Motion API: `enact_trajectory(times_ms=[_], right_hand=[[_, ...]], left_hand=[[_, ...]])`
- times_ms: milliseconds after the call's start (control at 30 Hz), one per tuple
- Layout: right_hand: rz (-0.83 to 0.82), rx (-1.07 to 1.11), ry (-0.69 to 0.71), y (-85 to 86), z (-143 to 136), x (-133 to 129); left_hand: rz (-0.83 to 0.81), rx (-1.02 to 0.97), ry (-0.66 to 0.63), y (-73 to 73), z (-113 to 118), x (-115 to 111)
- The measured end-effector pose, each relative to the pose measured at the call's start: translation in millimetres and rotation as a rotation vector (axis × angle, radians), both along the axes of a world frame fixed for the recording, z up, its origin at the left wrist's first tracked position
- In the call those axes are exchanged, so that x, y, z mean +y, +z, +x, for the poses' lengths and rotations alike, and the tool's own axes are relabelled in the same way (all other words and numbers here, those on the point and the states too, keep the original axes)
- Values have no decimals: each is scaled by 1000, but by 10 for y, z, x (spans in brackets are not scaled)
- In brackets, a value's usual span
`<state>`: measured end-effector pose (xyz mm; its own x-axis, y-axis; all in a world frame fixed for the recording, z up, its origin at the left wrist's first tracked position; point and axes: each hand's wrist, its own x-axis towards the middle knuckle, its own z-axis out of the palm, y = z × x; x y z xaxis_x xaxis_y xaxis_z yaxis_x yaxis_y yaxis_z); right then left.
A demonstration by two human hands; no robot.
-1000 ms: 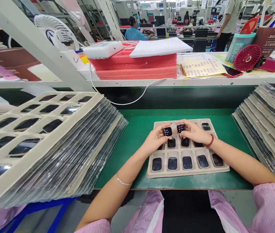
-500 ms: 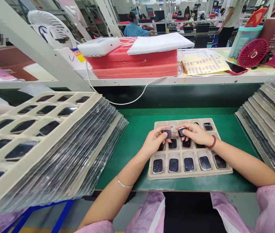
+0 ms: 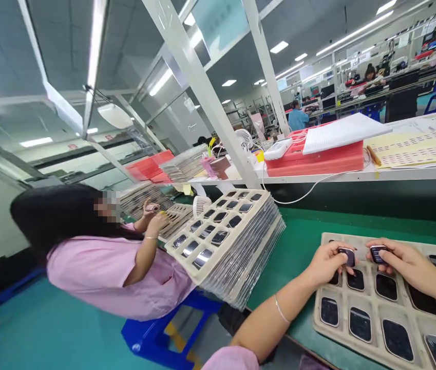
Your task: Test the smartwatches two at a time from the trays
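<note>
My left hand (image 3: 327,264) grips a smartwatch without a strap (image 3: 346,256) between thumb and fingers. In my right hand (image 3: 410,262) is a second smartwatch (image 3: 378,254), its screen showing lines of pale text, with the thumb lying on its face. Both hands are held over the far part of a beige tray (image 3: 320,321). Dark-screened smartwatches, such as one in the front row (image 3: 397,339), lie in the tray's pockets. My hands and forearm cover some of the pockets at the back and right.
To the left rises a tall leaning stack of trays (image 3: 256,257) with watches in the top one. Beyond it a co-worker in pink (image 3: 117,272) sits handling a small device. A shelf behind the green bench (image 3: 298,231) bears red foam (image 3: 318,163) and papers (image 3: 346,132).
The view has swung to the left and up, so the co-worker and ceiling now show and the right-hand stack is out of sight. Both hands still hold their watches above the tray.
</note>
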<state>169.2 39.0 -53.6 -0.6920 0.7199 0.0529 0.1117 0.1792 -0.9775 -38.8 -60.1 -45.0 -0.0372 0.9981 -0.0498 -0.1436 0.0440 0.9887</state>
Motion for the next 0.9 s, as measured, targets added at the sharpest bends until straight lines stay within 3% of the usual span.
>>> enact_trajectory(times_ms=[300, 500, 900], right_hand=[[16, 1, -36, 103, -12, -45], [34, -23, -56, 105, 21, -48], [38, 52, -65, 173, -77, -81]], left_hand=[[13, -5, -1, 57, 6, 14], [24, 59, 1, 118, 110, 171], [51, 104, 44, 63, 101, 191]])
